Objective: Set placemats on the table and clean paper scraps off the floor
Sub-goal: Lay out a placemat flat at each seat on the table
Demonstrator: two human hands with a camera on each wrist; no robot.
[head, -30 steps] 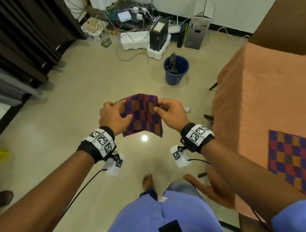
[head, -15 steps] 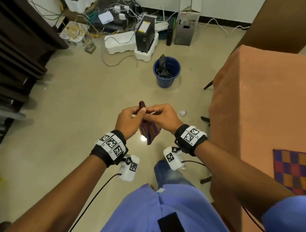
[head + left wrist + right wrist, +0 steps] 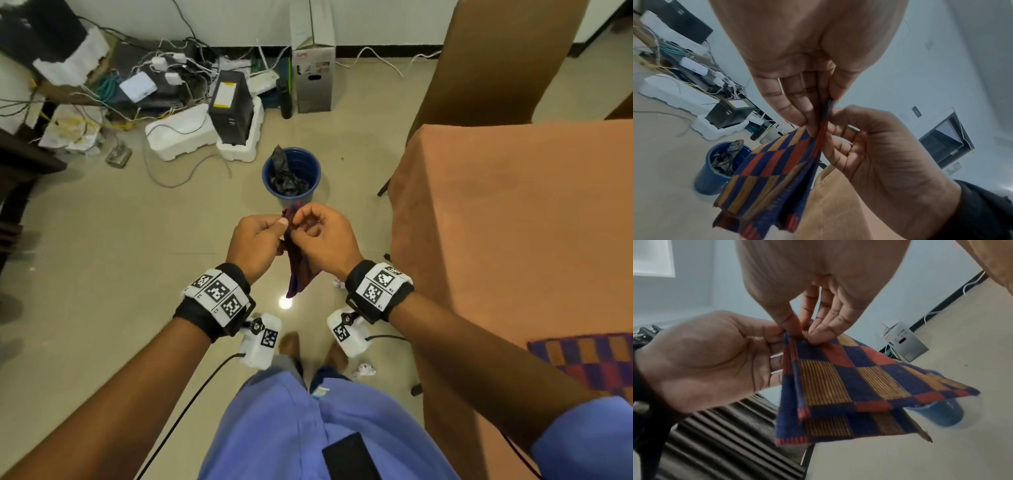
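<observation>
A checkered placemat (image 3: 298,270) in blue, red and orange hangs edge-on above the floor, in at least two layers. My left hand (image 3: 285,226) and right hand (image 3: 298,219) both pinch its top corner, close together. The left wrist view shows the placemat (image 3: 772,175) fanning down from my left fingers (image 3: 797,113). The right wrist view shows the placemat (image 3: 849,386) pinched by my right fingers (image 3: 818,334). Another placemat (image 3: 589,363) lies flat on the orange-covered table (image 3: 513,222). Crumpled paper scraps lie on the floor by my feet (image 3: 364,370) and near the table (image 3: 339,283).
A blue bin (image 3: 291,173) holding dark crumpled material stands on the floor just beyond my hands. Cables, foam blocks and a black box (image 3: 233,109) clutter the back wall. A brown chair back (image 3: 496,58) rises behind the table. Dark furniture (image 3: 20,164) stands at left.
My hands have come together and the placemat, held spread and flat a second ago, now hangs edge-on from a pinched corner. The view has shifted, bringing the bin and table closer.
</observation>
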